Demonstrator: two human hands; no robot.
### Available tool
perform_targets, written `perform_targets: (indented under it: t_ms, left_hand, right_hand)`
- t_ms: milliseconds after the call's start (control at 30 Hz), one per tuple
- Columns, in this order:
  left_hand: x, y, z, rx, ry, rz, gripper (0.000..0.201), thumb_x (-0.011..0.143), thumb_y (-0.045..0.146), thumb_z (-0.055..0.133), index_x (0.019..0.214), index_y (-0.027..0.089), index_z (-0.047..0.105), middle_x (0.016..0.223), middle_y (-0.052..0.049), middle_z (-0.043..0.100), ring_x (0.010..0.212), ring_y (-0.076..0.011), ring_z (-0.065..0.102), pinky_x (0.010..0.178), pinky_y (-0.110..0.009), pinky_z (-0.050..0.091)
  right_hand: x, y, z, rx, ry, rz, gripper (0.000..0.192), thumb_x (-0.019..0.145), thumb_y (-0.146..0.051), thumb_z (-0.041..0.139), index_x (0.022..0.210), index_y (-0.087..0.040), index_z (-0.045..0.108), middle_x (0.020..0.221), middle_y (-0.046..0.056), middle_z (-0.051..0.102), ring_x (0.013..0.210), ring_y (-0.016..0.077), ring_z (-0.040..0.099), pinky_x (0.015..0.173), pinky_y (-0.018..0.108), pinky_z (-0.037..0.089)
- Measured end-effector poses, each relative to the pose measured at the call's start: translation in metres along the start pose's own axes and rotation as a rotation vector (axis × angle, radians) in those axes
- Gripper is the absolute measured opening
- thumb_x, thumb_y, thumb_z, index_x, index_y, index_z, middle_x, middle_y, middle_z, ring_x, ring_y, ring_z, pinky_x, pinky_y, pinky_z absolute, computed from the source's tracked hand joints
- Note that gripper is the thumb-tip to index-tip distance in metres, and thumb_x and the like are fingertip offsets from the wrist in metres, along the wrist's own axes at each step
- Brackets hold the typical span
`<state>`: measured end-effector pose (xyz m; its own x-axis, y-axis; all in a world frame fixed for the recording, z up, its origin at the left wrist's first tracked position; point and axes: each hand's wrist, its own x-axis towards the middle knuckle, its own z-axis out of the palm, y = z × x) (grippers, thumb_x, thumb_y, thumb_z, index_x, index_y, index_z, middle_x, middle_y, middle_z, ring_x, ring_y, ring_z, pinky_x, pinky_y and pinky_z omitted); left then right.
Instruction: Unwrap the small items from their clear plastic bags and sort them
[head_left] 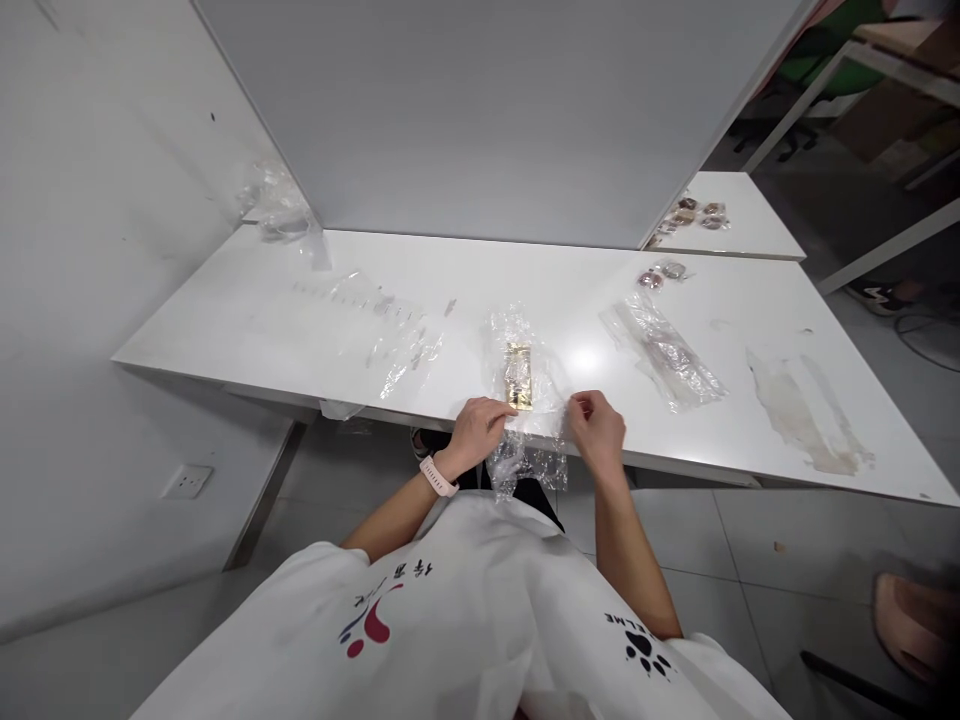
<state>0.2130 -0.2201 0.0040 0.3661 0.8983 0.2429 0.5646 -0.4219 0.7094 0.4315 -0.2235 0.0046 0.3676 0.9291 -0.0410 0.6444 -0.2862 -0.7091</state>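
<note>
A small gold packet [518,377] lies at the front of the white table, on or inside a crinkled clear plastic bag [508,328]. Part of the plastic hangs over the table's front edge. My left hand [480,428], with a pink band on its wrist, is closed at the packet's lower end, its fingertips on the plastic. To the right of the packet, my right hand [598,428] pinches what looks like the edge of the same plastic. The transparent film makes its exact outline hard to see.
Clear plastic bags lie on the left [375,325] and right [667,355] of the white table [750,310]. Small wrapped round items [660,274] sit at the back right. A grey panel [487,120] rises behind. Crumpled plastic [276,205] lies at the far left corner.
</note>
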Motion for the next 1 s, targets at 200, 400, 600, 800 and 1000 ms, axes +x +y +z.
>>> perform_targets:
  t_ms: [200, 400, 600, 800, 1000]
  left_hand:
    - [0.009, 0.007, 0.001, 0.226, 0.211, -0.062, 0.012, 0.095, 0.018, 0.057, 0.103, 0.019, 0.066, 0.097, -0.005, 0.072, 0.094, -0.0216, 0.063, 0.086, -0.039, 0.05]
    - [0.036, 0.026, 0.018, 0.394, 0.072, -0.033, 0.046, 0.084, 0.024, 0.072, 0.124, 0.017, 0.05, 0.134, -0.016, 0.055, 0.118, -0.0322, 0.053, 0.093, -0.047, 0.048]
    - [0.028, 0.006, 0.014, 0.279, 0.119, -0.019, 0.024, 0.088, 0.016, 0.062, 0.11, 0.02, 0.052, 0.118, -0.01, 0.063, 0.11, -0.026, 0.062, 0.092, -0.04, 0.051]
    - [0.027, -0.005, -0.01, 0.044, 0.22, -0.345, 0.006, 0.095, 0.025, 0.053, 0.093, 0.021, 0.057, 0.082, -0.003, 0.07, 0.075, -0.0184, 0.069, 0.066, -0.028, 0.05]
    - [0.017, -0.019, -0.039, 0.279, 0.226, -0.556, 0.013, 0.089, 0.023, 0.061, 0.102, 0.02, 0.06, 0.076, -0.002, 0.066, 0.073, -0.0212, 0.065, 0.065, -0.031, 0.047]
  right_hand:
    - [-0.009, 0.002, -0.02, -0.094, 0.3, -0.222, 0.031, 0.094, -0.029, 0.044, 0.108, -0.016, 0.068, 0.098, 0.012, 0.07, 0.082, 0.0216, 0.06, 0.069, 0.034, 0.045]
    - [0.001, -0.014, 0.03, 0.174, -0.001, -0.583, 0.034, 0.099, -0.026, 0.041, 0.117, -0.021, 0.068, 0.124, 0.013, 0.066, 0.117, 0.0253, 0.057, 0.099, 0.045, 0.049]
    - [0.011, -0.002, 0.052, 0.079, 0.007, -0.651, 0.035, 0.1, -0.026, 0.041, 0.119, -0.019, 0.069, 0.128, 0.013, 0.066, 0.115, 0.0276, 0.054, 0.1, 0.047, 0.048]
    - [0.007, -0.006, 0.047, -0.002, -0.054, -0.631, 0.039, 0.101, -0.028, 0.037, 0.124, -0.021, 0.068, 0.134, 0.011, 0.063, 0.122, 0.028, 0.052, 0.103, 0.048, 0.044]
    - [0.011, 0.0, 0.046, -0.019, -0.036, -0.66, 0.039, 0.102, -0.03, 0.038, 0.122, -0.019, 0.069, 0.134, 0.013, 0.063, 0.124, 0.028, 0.053, 0.102, 0.047, 0.044]
